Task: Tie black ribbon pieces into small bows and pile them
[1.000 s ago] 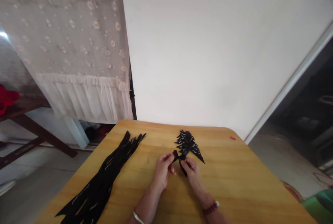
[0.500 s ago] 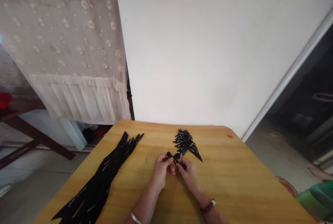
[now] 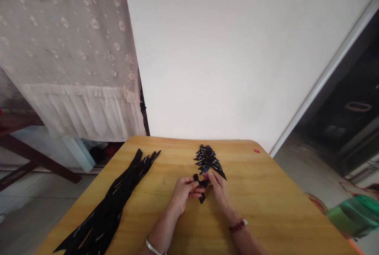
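A small black ribbon bow point(image 3: 202, 184) is held between my two hands above the table, one tail hanging below my left fingers. My left hand point(image 3: 185, 192) pinches its left side between thumb and fingers. At its right side, the thumb and fingers of my right hand point(image 3: 217, 188) close on the ribbon. Just beyond my hands lies a row of overlapping black ribbon bows point(image 3: 206, 158) with white markings. To the left, a long bundle of black ribbon strips point(image 3: 118, 199) with white markings stretches toward the table's near edge.
The wooden table point(image 3: 251, 207) stands against a white wall panel point(image 3: 207, 57). A small red piece point(image 3: 256, 151) lies near its far right corner. A lace curtain point(image 3: 79, 49) hangs at the left, above a dark wooden frame point(image 3: 44, 160). A green item point(image 3: 352, 215) is on the right.
The bow has turned in my fingers: its loops are now tilted and a tail shows below. My right fingers have shifted up to its right side. The whole view has shifted slightly.
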Motion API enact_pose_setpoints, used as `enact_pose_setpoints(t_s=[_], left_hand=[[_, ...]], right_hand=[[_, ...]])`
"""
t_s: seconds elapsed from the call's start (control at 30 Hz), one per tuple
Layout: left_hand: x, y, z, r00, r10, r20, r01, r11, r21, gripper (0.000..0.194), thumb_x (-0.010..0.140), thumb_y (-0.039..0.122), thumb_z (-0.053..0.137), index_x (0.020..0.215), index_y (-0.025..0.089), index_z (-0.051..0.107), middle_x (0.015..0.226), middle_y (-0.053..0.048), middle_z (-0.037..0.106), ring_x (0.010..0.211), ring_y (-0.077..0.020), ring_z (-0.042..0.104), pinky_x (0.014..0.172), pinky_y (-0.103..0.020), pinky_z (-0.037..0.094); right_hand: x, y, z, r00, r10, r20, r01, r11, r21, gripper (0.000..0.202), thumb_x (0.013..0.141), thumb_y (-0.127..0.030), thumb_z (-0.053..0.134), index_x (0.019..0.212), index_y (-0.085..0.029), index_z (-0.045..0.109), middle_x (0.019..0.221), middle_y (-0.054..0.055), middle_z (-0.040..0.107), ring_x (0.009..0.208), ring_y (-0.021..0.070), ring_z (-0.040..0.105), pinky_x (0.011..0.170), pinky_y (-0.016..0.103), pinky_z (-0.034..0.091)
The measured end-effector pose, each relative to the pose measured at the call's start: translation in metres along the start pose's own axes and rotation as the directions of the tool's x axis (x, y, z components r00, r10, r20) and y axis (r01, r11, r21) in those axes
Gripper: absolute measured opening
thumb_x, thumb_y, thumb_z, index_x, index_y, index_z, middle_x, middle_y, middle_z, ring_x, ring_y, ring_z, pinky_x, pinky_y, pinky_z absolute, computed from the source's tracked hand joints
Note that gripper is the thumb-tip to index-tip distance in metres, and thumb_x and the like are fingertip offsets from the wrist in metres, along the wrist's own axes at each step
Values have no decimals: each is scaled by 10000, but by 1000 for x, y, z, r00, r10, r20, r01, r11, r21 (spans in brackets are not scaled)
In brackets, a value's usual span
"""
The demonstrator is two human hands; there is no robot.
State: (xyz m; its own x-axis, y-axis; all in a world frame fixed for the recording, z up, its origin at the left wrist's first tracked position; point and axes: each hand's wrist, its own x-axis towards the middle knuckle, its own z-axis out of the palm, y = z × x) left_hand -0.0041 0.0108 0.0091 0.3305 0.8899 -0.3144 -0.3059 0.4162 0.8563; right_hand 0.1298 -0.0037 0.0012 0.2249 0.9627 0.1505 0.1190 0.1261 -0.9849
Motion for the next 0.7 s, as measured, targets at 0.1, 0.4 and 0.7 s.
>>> enact_pose_setpoints(t_s=[0.1,0.4,0.7], left_hand=[[-1,-2,2,998,-9,60,2,993,118,195,599,204,632,734,64,620,715,-118,667,546,-161,620,468,-225,474],[0,-2,4,996,-34,80,15,972,236,263,575,292,632,710,67,614,591,-83,647,507,-165,611,440,-223,456],[-2,-1,6,998,-32,50,19,972,234,213,570,269,628,661,80,588,583,-75,634,486,-165,608,397,-215,444]], right_hand=[[1,-4,1,997,5,71,-8,999,46,371,745,-487,430,673,-155,581,610,29,568,620,166,528,579,258,400],[1,-3,8,974,-54,219,53,999,10,120,673,-250,552,603,-155,528,561,-27,497,533,102,444,502,213,358],[-2,-4,12,986,-92,136,102,992,-70,145,693,-216,488,558,-174,459,514,-51,415,499,94,390,475,204,319]])
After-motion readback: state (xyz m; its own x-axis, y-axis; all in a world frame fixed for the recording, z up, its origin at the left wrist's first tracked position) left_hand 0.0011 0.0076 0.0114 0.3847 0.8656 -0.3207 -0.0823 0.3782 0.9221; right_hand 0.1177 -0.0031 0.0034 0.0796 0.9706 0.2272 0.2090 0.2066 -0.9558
